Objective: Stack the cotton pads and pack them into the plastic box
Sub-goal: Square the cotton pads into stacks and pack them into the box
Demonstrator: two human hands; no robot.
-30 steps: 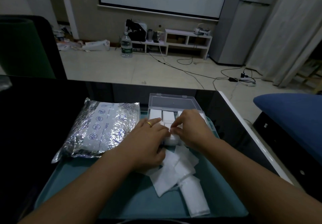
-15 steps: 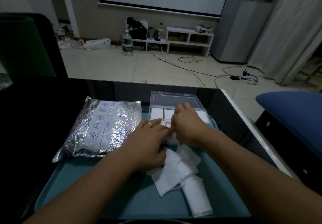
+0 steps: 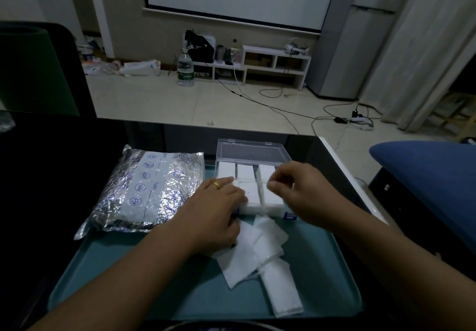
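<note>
On the teal tray [image 3: 108, 274], bare floor lies open at the near left and right corners. A crinkled silver foil bag [image 3: 144, 189] blocks the far left; the clear plastic box [image 3: 251, 150], lid raised, blocks the far centre; loose white cotton pads [image 3: 260, 250] crowd the middle.

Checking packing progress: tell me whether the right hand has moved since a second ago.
Yes. The right hand has shifted rightward off the middle of the plastic box.
</note>
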